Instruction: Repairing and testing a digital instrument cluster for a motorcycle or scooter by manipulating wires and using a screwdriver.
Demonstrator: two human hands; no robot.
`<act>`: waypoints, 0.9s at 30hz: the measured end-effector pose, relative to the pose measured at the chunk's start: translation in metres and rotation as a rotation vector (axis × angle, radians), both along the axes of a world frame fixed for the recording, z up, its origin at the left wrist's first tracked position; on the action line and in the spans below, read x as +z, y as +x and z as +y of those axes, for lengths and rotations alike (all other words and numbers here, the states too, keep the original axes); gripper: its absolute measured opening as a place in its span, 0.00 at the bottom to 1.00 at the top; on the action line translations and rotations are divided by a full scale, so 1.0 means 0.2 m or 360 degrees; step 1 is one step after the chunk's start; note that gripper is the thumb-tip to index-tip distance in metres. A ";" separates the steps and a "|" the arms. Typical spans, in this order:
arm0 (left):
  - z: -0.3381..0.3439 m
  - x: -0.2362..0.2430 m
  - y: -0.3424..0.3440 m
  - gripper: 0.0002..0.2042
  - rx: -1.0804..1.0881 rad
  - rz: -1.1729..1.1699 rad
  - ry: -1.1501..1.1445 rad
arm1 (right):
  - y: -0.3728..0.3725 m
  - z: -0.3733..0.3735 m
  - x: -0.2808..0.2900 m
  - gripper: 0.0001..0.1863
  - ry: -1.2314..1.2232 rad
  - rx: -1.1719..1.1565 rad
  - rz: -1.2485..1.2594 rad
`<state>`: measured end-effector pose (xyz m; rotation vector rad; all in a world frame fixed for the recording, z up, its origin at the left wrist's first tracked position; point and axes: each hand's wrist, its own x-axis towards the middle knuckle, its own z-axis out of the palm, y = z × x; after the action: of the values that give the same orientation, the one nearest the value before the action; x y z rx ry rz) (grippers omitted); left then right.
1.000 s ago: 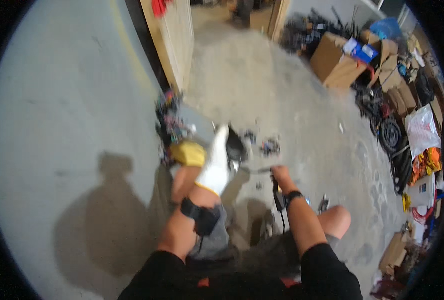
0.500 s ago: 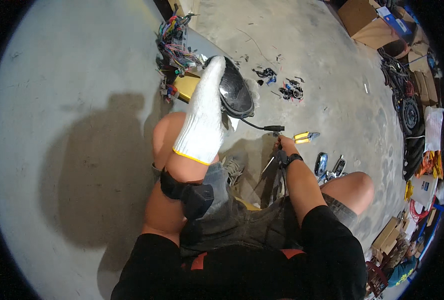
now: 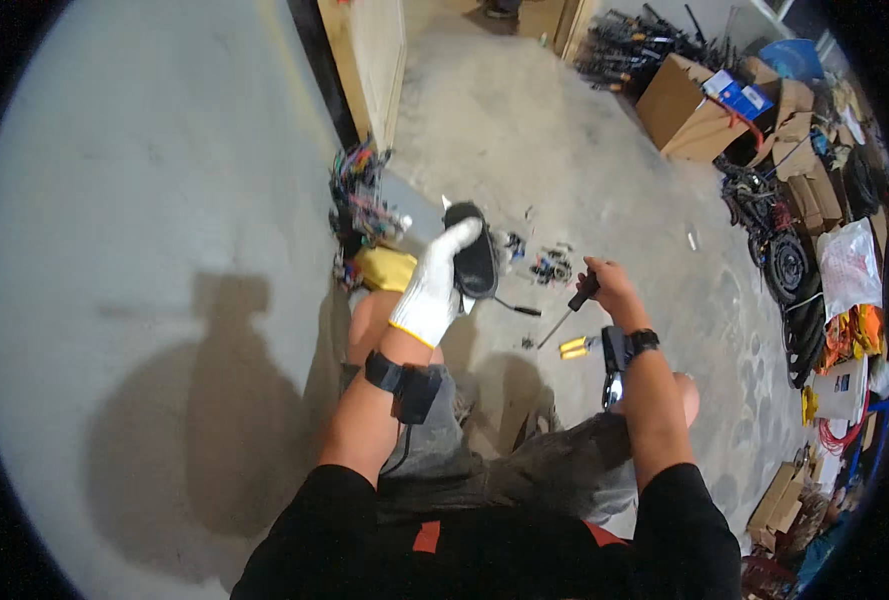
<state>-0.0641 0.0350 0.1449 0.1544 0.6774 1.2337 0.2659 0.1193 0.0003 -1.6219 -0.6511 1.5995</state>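
My left hand (image 3: 434, 292), in a white knitted glove, grips a black oval unit (image 3: 476, 262) by its side. From the unit's lower end a short black cable (image 3: 522, 309) with a plug sticks out to the right. My bare right hand (image 3: 616, 292) is closed around the dark handle of a screwdriver (image 3: 562, 321). Its thin shaft slants down and left, apart from the unit. Below the tip lie small dark bits (image 3: 527, 343) on the floor. Yellow-handled pliers (image 3: 574, 347) rest near my right wrist. A shiny oval part (image 3: 613, 388) is partly hidden by my right forearm.
Tangled coloured wires (image 3: 359, 195) and a yellow object (image 3: 384, 270) stand at left beyond my knee. Small parts (image 3: 551, 265) lie on the floor ahead. Along the right are a cardboard box (image 3: 679, 110), a wheel (image 3: 786, 262) and a white bucket (image 3: 842, 390).
My right hand has moved away from the cable's plug, right and up, with the screwdriver now plainly showing. The left hand has turned the unit so its glossy face no longer shows. The view has shifted.
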 end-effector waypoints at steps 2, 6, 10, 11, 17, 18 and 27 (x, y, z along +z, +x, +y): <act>-0.01 -0.01 -0.01 0.15 -0.0124 0.0022 0.0224 | -0.09 -0.06 0.38 0.17 0.0272 0.0096 -0.0025; -0.02 0.00 0.07 0.21 -0.0289 0.0048 0.0419 | -0.25 -0.33 0.80 0.21 0.0934 0.0038 -0.0104; -0.02 -0.01 0.13 0.27 -0.0351 0.0028 0.0518 | -0.23 -0.41 0.80 0.12 0.1396 -0.0016 -0.0325; -0.03 -0.01 0.13 0.28 -0.0346 -0.0003 0.0508 | -0.23 -0.43 0.83 0.12 0.1389 -0.0034 -0.0304; -0.05 0.00 0.14 0.25 -0.0294 0.0195 0.0516 | -0.25 -0.49 0.83 0.07 0.2148 -0.0225 -0.0127; -0.06 0.01 0.15 0.24 -0.0276 0.0215 0.0484 | -0.25 -0.50 0.84 0.07 0.2140 -0.0227 -0.0119; -0.07 0.03 0.17 0.19 -0.0166 0.0456 0.0352 | -0.27 -0.52 0.86 0.09 0.2478 -0.0042 -0.0093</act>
<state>-0.0303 0.0214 0.1502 0.5514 0.7680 1.1950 0.2110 0.0145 0.1714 -0.4572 -1.3797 0.5430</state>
